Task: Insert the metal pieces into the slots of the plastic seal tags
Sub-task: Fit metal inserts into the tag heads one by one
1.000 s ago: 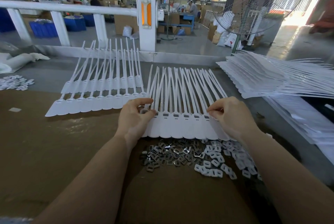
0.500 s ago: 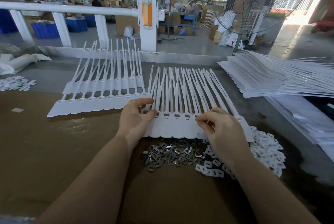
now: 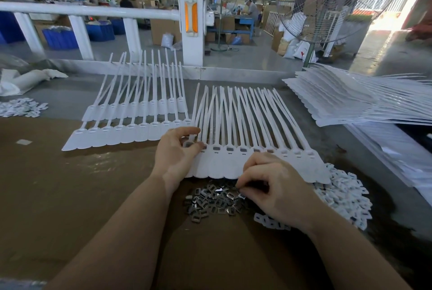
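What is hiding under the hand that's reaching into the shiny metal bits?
The right hand covers part of the metal pieces and some white clips. Whether its fingertips already pinch a piece is hidden.
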### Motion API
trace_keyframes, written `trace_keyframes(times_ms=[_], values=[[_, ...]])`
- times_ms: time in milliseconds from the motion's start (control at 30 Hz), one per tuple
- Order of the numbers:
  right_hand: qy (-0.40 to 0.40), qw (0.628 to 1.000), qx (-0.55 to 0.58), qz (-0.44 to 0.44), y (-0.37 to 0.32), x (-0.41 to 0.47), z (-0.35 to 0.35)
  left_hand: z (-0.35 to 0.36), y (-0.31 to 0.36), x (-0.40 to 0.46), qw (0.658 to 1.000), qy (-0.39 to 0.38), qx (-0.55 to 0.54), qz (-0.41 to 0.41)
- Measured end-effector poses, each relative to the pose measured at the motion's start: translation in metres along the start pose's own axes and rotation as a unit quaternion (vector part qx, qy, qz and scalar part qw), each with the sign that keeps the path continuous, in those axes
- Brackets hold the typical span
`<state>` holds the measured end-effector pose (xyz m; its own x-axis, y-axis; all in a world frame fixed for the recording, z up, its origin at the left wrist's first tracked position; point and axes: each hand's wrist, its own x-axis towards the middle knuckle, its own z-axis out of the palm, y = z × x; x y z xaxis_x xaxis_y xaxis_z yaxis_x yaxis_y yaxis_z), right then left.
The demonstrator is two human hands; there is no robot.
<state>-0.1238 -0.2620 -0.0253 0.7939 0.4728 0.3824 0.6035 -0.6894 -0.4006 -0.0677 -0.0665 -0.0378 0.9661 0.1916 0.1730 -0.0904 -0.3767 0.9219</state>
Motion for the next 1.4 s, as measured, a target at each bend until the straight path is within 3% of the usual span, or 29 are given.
trace_keyframes(times_ms=[267, 900, 1133, 1400], values=[[-0.009, 0.997, -0.074, 0.009, 0.004, -0.004, -0.004, 0.0, 0.0, 0.0, 1.0, 0.0, -0.011, -0.01], [0.011, 0.998, -0.069, 0.006, 0.004, -0.005, 0.0, 0.002, -0.002, 0.001, 1.0, 0.004, -0.005, -0.008], [0.111, 0.993, -0.045, 0.006, 0.006, -0.004, 0.0, 0.001, -0.001, 0.0, 1.0, 0.0, -0.01, -0.011], [0.219, 0.97, 0.005, 0.102, 0.014, -0.005, -0.003, 0.001, 0.001, 0.0, 1.0, 0.003, -0.007, -0.009]])
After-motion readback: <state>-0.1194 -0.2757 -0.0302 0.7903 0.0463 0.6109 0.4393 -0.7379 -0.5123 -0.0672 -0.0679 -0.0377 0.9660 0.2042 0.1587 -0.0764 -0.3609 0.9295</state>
